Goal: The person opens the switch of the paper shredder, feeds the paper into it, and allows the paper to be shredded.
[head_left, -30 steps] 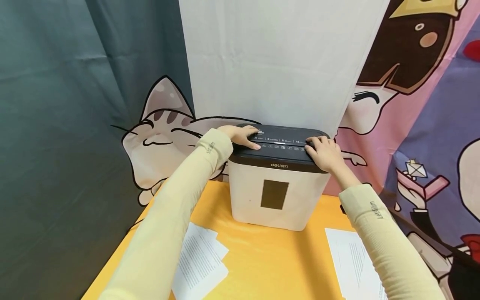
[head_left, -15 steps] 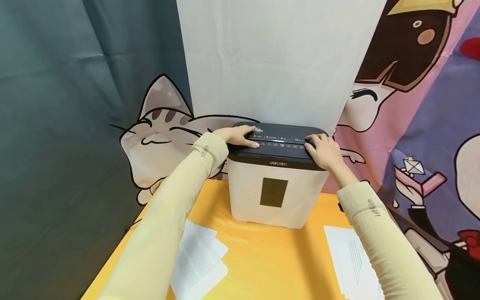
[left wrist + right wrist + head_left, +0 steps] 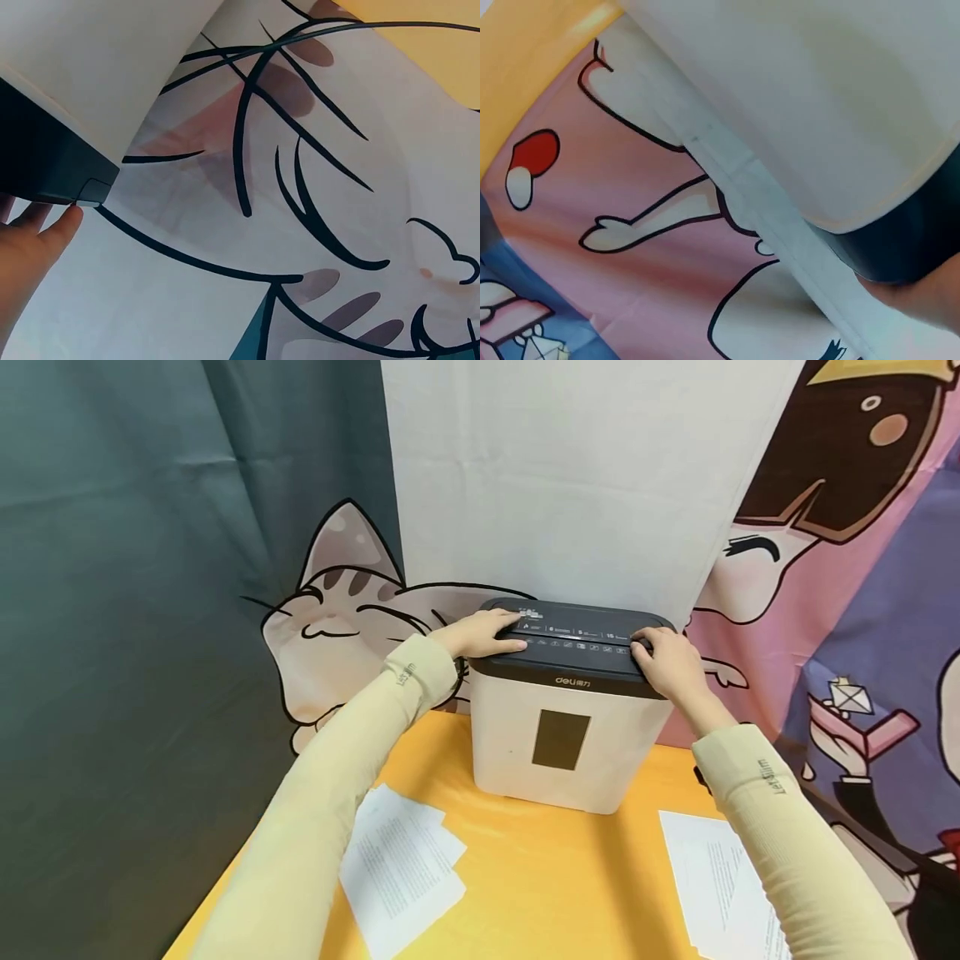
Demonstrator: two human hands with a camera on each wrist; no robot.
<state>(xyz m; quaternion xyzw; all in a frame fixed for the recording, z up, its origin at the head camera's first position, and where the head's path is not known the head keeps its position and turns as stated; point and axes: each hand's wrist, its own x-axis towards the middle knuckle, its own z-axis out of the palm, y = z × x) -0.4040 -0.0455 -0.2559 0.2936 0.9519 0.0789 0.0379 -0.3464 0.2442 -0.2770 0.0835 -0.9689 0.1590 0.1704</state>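
A white paper shredder (image 3: 498,735) with a dark top (image 3: 592,665) and a small dark window (image 3: 561,740) stands upright on the table. My left hand (image 3: 480,637) rests on the left end of the top, its fingers and thumb stretched over the printed surface. On the right end lies my right hand (image 3: 670,668), fingers slightly bent over the edge of the top. Fingertips (image 3: 69,225) touch the corner of the dark top in the left wrist view. In the right wrist view, part of the right hand (image 3: 930,296) lies against the dark edge (image 3: 900,240).
Printed sheets (image 3: 405,868) lie on the yellow tabletop (image 3: 540,877) at the left, and more sheets (image 3: 705,877) at the right, partly behind the sleeve. Cartoon-printed cloth (image 3: 330,635) and a white panel (image 3: 577,477) hang close behind the shredder.
The head view has shifted slightly, so the scene sits farther right. My left hand has eased a little leftward on the top, baring more of its printed marking. The right hand keeps its place.
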